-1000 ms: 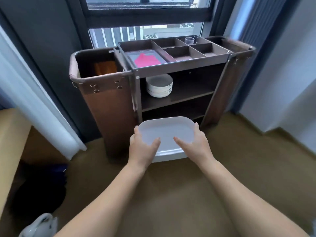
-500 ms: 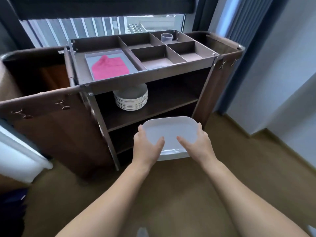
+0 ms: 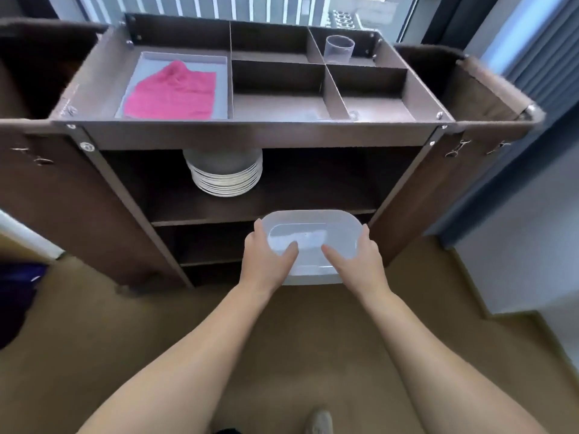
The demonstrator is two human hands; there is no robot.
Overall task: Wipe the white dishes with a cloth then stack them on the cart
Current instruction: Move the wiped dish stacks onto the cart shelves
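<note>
I hold a white oval dish (image 3: 311, 238) level in front of the brown cart (image 3: 250, 133), at the height of its lower shelves. My left hand (image 3: 266, 261) grips the dish's near left rim and my right hand (image 3: 354, 261) grips its near right rim, thumbs on top. A stack of white round plates (image 3: 225, 175) sits on the cart's middle shelf, to the upper left of the dish. A pink cloth (image 3: 174, 92) lies on a grey tray (image 3: 221, 89) in the top left compartment.
A clear plastic cup (image 3: 339, 49) stands in the top right back compartment. Brown fabric bags (image 3: 470, 89) hang on both ends of the cart. A window is behind it, blue curtain (image 3: 532, 57) and white wall at right. Tan carpet (image 3: 297, 339) underfoot.
I have stepped closer to the cart, which now fills the view and shows its top from above. The dish stays in both hands, now nearer the shelf front.
</note>
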